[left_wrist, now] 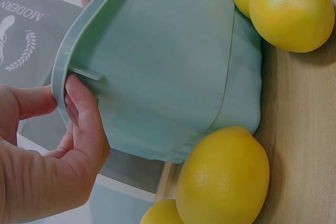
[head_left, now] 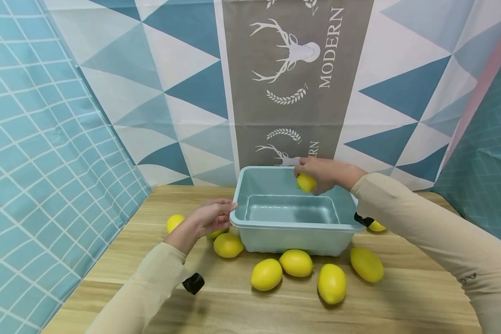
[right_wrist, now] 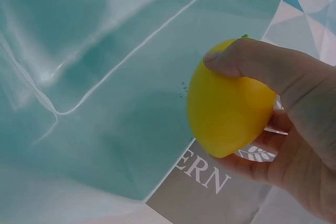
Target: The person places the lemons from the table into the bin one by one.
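Your left hand (head_left: 210,217) is pinching the bin (head_left: 290,239) at its left rim; your right hand (head_left: 327,172) is grasping a lemon (head_left: 306,183) near the far rim. Other lemons (head_left: 332,284) are lying on the table (head_left: 229,308).

The lemons (head_left: 332,284) are yellow, the tub (head_left: 292,239) pale teal, the tabletop (head_left: 292,317) grained tan, the backdrop (head_left: 194,35) patterned with blue triangles

A pale teal rectangular plastic basin (head_left: 294,239) sits on a light wood-grain tabletop (head_left: 234,308), ringed by yellow lemons (head_left: 266,274), with a cluster at its left, three along its front and two toward its right.
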Demonstrator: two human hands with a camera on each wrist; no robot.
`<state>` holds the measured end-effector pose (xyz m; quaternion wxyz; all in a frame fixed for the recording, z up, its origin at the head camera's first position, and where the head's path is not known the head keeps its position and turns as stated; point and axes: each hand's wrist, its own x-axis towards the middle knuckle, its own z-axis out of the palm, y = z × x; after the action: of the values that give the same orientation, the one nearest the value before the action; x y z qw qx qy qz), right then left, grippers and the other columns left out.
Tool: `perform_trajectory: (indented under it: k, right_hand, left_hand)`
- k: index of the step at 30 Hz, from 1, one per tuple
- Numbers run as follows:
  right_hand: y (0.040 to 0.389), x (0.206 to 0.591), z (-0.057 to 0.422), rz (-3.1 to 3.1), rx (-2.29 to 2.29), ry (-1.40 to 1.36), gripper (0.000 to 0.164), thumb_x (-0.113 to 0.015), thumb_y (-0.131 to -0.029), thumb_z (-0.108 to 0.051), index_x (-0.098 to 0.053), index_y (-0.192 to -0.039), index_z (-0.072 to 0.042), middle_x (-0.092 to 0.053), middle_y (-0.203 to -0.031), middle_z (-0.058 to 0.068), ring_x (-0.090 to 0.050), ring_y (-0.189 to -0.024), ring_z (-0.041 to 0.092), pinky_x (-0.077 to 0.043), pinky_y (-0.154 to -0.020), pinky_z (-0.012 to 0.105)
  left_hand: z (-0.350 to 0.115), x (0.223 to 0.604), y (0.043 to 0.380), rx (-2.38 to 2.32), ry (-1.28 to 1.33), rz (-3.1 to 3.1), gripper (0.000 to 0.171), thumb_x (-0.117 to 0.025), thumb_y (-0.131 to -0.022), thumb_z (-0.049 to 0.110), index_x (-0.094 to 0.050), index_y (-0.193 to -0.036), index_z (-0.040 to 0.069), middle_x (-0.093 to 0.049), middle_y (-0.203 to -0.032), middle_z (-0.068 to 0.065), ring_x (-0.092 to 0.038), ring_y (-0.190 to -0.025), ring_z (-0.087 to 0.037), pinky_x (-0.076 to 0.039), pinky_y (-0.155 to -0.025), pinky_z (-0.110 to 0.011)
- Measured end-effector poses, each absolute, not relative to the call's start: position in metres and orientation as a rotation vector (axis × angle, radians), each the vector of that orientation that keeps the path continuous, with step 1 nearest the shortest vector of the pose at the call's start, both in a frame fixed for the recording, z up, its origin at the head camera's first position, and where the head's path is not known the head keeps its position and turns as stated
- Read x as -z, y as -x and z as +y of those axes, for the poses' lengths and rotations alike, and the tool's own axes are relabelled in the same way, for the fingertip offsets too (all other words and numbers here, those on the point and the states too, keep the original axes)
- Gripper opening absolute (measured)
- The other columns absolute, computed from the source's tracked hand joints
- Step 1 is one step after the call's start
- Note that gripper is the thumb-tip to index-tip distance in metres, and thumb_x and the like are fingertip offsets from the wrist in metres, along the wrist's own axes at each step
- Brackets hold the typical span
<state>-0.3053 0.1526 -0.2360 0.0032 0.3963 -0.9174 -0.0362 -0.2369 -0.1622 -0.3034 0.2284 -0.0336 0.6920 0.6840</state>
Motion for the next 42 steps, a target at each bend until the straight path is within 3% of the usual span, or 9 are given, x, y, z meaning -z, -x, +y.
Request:
perform_trajectory:
  k: [11,28,42]
  right_hand:
    - [0.305,0.235,0.152,-2.871,0.139,-1.233,0.047,-0.079,-0.071,-0.005,-0.060,-0.115,-0.006,-0.057,-0.110,0.014,-0.055,-0.098,0.027,-0.052,-0.089,0.043]
    - [0.300,0.228,0.165,-2.904,0.209,-1.190,0.047,-0.081,-0.073,-0.010,-0.061,-0.115,-0.006,-0.057,-0.113,0.017,-0.056,-0.098,0.028,-0.052,-0.086,0.044]
    - [0.281,0.225,0.182,-2.842,0.205,-1.146,0.047,-0.082,-0.073,-0.014,-0.062,-0.115,-0.008,-0.059,-0.117,0.016,-0.055,-0.107,0.031,-0.051,-0.092,0.048]
  left_hand:
    - [-0.163,0.304,0.237,-1.885,0.080,1.914,0.045,-0.053,-0.098,0.019,-0.041,-0.135,-0.003,-0.062,-0.086,0.001,-0.060,-0.070,-0.006,-0.055,-0.067,-0.016]
    - [-0.162,0.304,0.235,-1.887,0.070,1.901,0.045,-0.051,-0.099,0.017,-0.038,-0.137,-0.004,-0.061,-0.084,0.002,-0.059,-0.069,-0.005,-0.054,-0.066,-0.015]
    - [-0.162,0.306,0.236,-1.878,0.064,1.915,0.043,-0.051,-0.099,0.018,-0.039,-0.134,-0.003,-0.060,-0.086,0.001,-0.059,-0.069,-0.005,-0.053,-0.065,-0.015]
